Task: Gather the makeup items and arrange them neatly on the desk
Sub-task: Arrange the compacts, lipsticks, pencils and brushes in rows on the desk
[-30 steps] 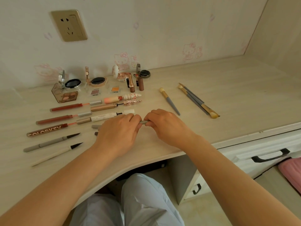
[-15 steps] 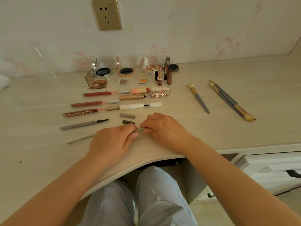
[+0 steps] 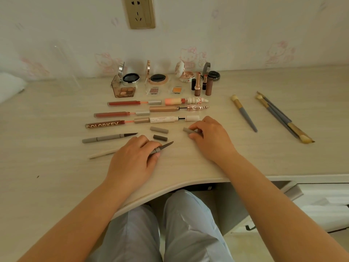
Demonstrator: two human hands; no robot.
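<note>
My left hand (image 3: pixel 133 159) grips a grey eyeliner pen (image 3: pixel 162 147) with its dark tip bare and pointing right. My right hand (image 3: pixel 209 138) pinches the pen's grey cap (image 3: pixel 188 130), held apart from the pen. Two loose caps, one grey (image 3: pixel 159 129) and one dark (image 3: pixel 160 138), lie between my hands and the rows. Another uncapped grey liner (image 3: pixel 108 138) and a cream pencil (image 3: pixel 103 153) lie at the left. Opened lip glosses, among them the COLORKEY tube (image 3: pixel 104 124), and mascaras (image 3: pixel 174 119) lie in rows behind.
Open compacts (image 3: pixel 130 79), small eyeshadow pans and upright lipsticks (image 3: pixel 198 85) line the wall. A makeup brush (image 3: pixel 244 112) and two more brushes (image 3: pixel 283 118) lie to the right. The desk's curved front edge (image 3: pixel 170 188) runs above my knees. A wall socket (image 3: pixel 139 12) sits above.
My hands have drawn apart: the cap came off the grey liner, going right with my right hand, while my left keeps the pen. The camera view shifted left.
</note>
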